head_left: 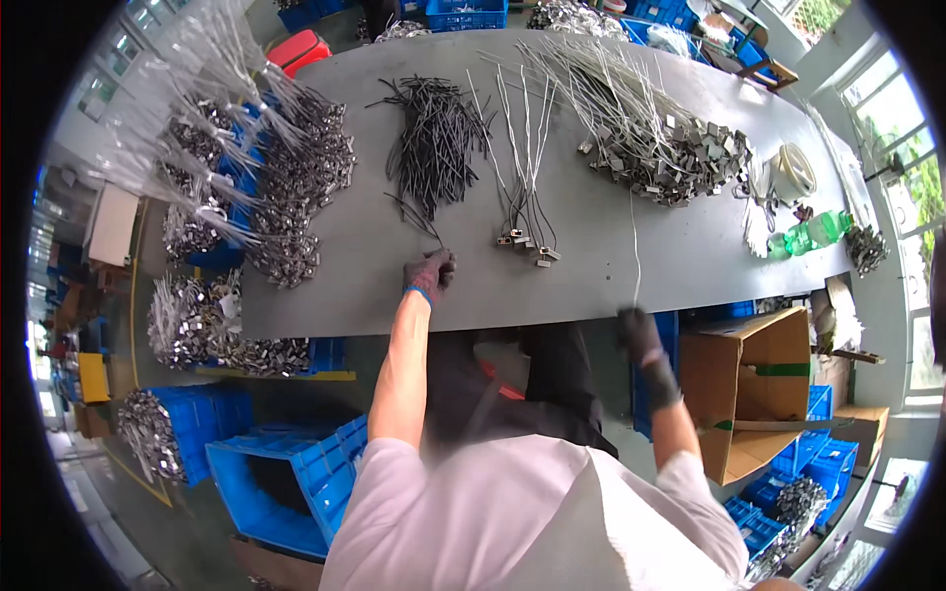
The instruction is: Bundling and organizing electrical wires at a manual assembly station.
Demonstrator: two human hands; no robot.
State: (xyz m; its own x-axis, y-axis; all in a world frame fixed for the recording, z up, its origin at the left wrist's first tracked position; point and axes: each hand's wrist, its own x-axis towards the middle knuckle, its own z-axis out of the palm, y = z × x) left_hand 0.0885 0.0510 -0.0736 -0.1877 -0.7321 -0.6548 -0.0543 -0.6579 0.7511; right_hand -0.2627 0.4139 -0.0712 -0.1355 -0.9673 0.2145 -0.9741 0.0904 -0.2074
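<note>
My left hand (431, 273), in a dark glove with a blue cuff, is closed at the near edge of the table, its fingertips at the end of a thin black strip (422, 222). Beyond it lies a loose heap of similar black strips (434, 148). Lower right, past the table edge, my gloved right hand (641, 337) is blurred by motion and closed on a thin white wire (636, 236). That wire runs up toward a pile of small metal pieces with white wires (680, 163). Between my hands lie several wires with small metal blocks (527, 241) at their near ends.
Large heaps of metal parts (296, 187) cover the grey table's (365, 286) left end. Right are a green bottle (818, 231) and a white roll (791, 172). Below stand an open cardboard box (749, 384) and a blue crate (286, 483). A red case (299, 51) is at the far left.
</note>
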